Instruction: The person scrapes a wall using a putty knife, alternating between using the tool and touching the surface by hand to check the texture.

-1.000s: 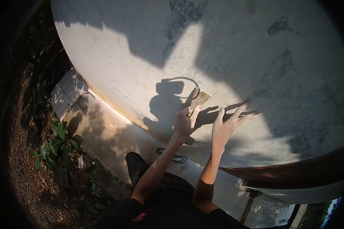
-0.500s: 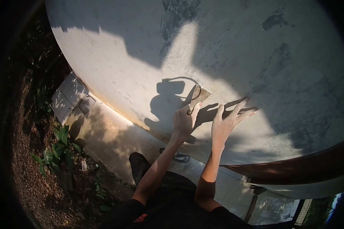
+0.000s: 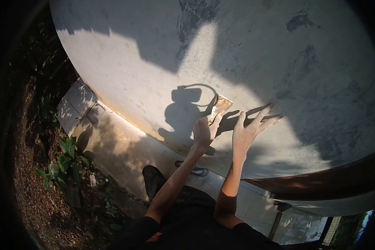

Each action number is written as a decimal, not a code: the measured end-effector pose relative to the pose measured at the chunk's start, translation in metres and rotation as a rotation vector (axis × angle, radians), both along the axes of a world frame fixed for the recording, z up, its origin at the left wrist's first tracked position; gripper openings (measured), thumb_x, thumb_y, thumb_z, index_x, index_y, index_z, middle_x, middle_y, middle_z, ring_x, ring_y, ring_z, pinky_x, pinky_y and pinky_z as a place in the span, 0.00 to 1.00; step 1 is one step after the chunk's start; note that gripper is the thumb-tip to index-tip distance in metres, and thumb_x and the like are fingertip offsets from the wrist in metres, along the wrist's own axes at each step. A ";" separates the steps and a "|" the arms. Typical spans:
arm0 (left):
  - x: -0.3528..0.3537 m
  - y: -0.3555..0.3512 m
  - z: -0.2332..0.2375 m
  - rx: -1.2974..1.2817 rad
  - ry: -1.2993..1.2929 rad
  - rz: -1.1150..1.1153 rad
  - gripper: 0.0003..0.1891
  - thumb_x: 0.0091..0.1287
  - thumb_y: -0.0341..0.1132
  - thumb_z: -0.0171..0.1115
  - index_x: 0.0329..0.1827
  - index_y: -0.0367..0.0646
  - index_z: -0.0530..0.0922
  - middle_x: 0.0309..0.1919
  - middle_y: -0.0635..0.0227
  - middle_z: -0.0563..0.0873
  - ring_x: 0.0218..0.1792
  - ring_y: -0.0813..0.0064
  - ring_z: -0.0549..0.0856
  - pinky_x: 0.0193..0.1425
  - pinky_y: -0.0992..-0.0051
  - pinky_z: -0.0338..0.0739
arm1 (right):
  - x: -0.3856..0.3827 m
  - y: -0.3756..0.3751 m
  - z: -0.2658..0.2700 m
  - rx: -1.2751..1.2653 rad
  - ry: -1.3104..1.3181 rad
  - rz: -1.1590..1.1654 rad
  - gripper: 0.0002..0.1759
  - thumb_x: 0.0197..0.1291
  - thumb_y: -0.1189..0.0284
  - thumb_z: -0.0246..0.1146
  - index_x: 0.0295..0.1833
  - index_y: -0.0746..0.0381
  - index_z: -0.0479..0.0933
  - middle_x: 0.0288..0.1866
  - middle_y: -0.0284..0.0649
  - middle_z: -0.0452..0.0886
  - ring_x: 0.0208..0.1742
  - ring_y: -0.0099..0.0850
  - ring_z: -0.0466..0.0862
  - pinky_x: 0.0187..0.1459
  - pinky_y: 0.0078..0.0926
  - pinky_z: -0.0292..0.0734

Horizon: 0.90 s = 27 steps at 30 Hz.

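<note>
My left hand (image 3: 203, 132) is wrapped round the handle of a putty knife (image 3: 222, 104). Its flat, flared blade points up and away, catching sunlight, with brownish stains on its face; the handle is mostly hidden in my fingers. To the right, my right hand (image 3: 244, 135) is open, fingers spread, with its fingertips close to the wall (image 3: 254, 62). The wall is pale and smooth, with dark grey patches. Pale dust coats both hands. Shadows of my head and hands fall on the wall around the blade.
A concrete ledge (image 3: 125, 146) runs along the wall's foot. Near my shoe (image 3: 153, 180) lies a flip-flop (image 3: 198, 170). Leafy plants (image 3: 66, 160) grow from the soil at left. At lower right, a brown edge (image 3: 312, 185) borders the wall, near a post (image 3: 274, 226).
My left hand has shifted slightly right and turned the putty knife, so its blade face now shows brighter and browner. My right hand stays spread in nearly the same place.
</note>
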<state>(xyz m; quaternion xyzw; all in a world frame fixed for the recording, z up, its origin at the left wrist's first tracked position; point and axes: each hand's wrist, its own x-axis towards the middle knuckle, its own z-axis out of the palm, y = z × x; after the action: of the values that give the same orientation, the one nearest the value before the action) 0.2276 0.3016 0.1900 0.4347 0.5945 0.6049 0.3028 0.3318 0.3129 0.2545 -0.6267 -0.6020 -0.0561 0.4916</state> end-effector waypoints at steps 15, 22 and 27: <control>0.009 0.009 0.046 0.079 -0.125 -0.062 0.22 0.70 0.49 0.63 0.33 0.35 0.83 0.18 0.58 0.80 0.19 0.75 0.73 0.29 0.69 0.71 | 0.005 -0.010 0.004 -0.038 0.012 0.045 0.49 0.61 0.71 0.65 0.82 0.55 0.44 0.81 0.64 0.27 0.81 0.64 0.30 0.76 0.60 0.42; 0.008 0.006 0.058 0.153 -0.113 -0.135 0.21 0.70 0.47 0.63 0.35 0.33 0.84 0.18 0.57 0.79 0.20 0.76 0.71 0.28 0.69 0.70 | -0.001 -0.007 0.007 -0.029 0.022 0.037 0.48 0.61 0.70 0.65 0.82 0.57 0.45 0.80 0.65 0.24 0.80 0.65 0.29 0.76 0.61 0.41; 0.010 0.008 -0.008 0.013 0.023 0.023 0.19 0.71 0.45 0.63 0.39 0.33 0.84 0.19 0.56 0.79 0.21 0.80 0.72 0.28 0.69 0.70 | -0.001 -0.009 0.005 -0.016 0.058 0.053 0.48 0.62 0.70 0.64 0.82 0.55 0.44 0.81 0.65 0.25 0.81 0.63 0.30 0.77 0.58 0.39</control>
<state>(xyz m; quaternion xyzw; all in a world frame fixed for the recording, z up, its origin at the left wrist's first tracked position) 0.2377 0.3097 0.1825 0.4366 0.5988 0.6074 0.2861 0.3310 0.3043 0.2599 -0.6159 -0.6042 -0.0199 0.5051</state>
